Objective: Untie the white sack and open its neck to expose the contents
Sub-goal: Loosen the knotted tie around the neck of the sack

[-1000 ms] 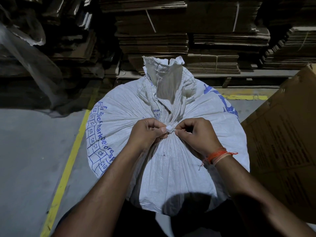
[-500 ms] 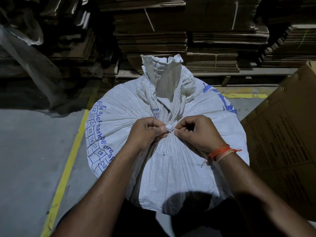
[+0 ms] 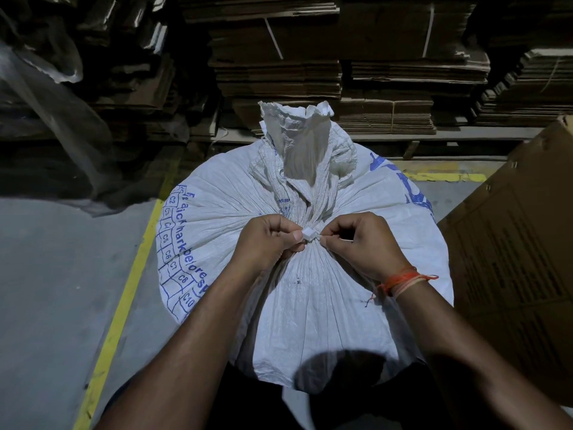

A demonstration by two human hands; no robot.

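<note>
A full white woven sack (image 3: 310, 305) with blue print stands on the floor right in front of me. Its neck (image 3: 297, 150) is bunched and stands upright, cinched at the base by a small white tie (image 3: 309, 234). My left hand (image 3: 266, 240) pinches the tie from the left with thumb and finger. My right hand (image 3: 362, 243) pinches it from the right; an orange thread band circles that wrist. The sack's mouth stays gathered tight and its contents are hidden.
Stacks of flattened cardboard (image 3: 279, 66) fill the back. A large brown carton (image 3: 521, 259) stands close on the right of the sack. A yellow floor line (image 3: 124, 293) runs along the left on grey concrete. Clear plastic sheeting (image 3: 46, 88) hangs at far left.
Both hands stay pinched on the tie with only slight finger shifts. The sack's neck remains cinched as before.
</note>
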